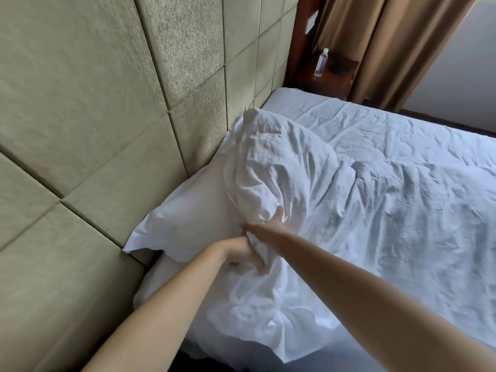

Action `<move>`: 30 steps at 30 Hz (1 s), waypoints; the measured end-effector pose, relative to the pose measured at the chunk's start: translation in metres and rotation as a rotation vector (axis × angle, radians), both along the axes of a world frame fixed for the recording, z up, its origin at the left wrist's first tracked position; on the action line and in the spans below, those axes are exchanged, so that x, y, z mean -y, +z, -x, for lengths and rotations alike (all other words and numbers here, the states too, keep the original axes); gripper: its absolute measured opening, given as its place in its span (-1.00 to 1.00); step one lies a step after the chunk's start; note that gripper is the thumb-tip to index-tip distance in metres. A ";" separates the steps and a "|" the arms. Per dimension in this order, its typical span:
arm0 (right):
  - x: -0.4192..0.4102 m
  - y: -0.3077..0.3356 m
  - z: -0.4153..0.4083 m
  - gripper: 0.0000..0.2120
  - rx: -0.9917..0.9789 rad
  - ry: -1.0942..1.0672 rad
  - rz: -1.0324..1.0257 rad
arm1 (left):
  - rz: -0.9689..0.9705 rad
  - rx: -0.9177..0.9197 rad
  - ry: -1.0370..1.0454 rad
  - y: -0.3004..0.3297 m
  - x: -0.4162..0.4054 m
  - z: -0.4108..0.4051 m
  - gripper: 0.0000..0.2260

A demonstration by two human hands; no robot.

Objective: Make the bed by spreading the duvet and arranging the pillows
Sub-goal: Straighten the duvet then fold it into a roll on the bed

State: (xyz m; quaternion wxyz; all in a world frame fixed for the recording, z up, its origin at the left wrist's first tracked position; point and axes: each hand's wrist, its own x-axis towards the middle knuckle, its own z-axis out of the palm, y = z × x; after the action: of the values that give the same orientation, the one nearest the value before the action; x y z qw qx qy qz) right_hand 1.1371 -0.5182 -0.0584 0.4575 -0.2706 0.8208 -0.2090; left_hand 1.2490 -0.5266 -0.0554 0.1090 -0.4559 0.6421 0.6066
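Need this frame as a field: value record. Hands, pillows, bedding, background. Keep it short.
left hand: grips crumpled white pillow
right hand: grips the same pillow
second pillow: smooth white pillow, flat against padded beige headboard
bedding: wrinkled white duvet spread over the bed
background: clear plastic water bottle on dark wooden nightstand, brown curtain

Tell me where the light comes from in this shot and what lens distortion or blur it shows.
Head view: daylight enters from the right, past the curtain; the duvet reads bluish with soft crease shadows. The headboard panel seams bow, a wide-angle effect. The water bottle looks tilted and soft; both hands, left hand and right hand, stay fairly sharp on the pillow.
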 end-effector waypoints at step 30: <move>-0.035 -0.014 0.012 -0.29 -0.190 0.096 0.197 | -0.499 -0.241 0.531 -0.056 0.020 -0.013 -0.86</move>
State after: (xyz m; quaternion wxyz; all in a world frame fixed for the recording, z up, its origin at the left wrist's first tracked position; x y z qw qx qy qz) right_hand 1.1254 -0.4828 -0.0721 0.3586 -0.3718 0.8219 -0.2399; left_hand 1.2620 -0.5466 -0.1110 -0.0203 -0.4913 0.3424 0.8006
